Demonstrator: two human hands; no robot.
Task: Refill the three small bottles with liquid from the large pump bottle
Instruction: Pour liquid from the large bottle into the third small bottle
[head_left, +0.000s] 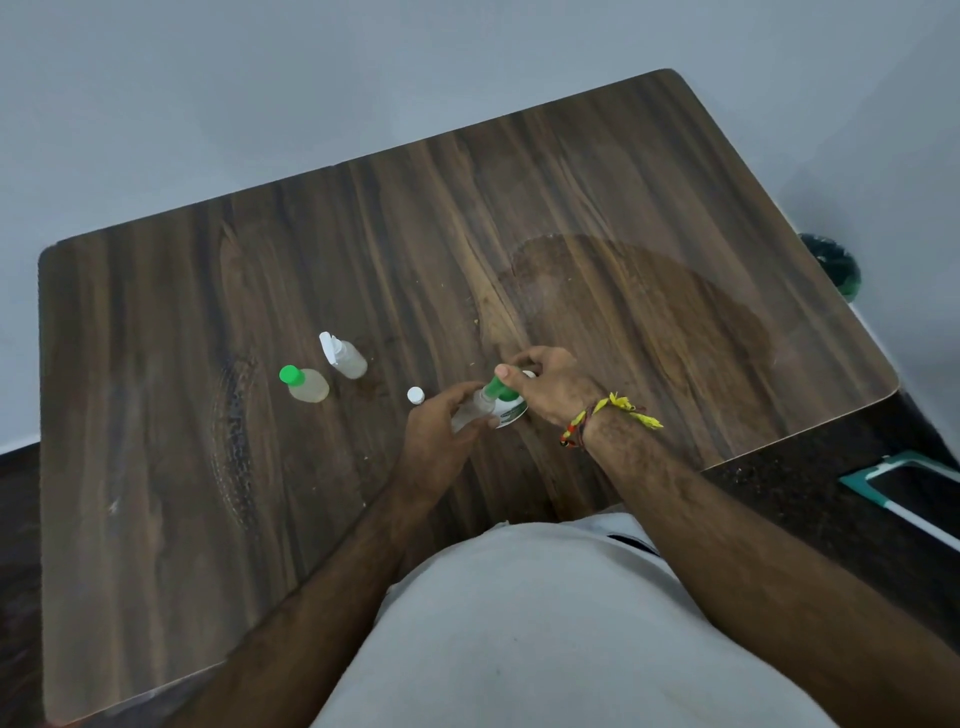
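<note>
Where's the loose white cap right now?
In the head view, the white cap stands on the table, just left of the left hand and right of the green-capped small bottle.

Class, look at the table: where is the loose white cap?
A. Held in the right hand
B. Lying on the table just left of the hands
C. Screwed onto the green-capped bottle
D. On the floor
B: the white cap lies alone on the table, just beside the left hand that holds a small bottle.
</note>
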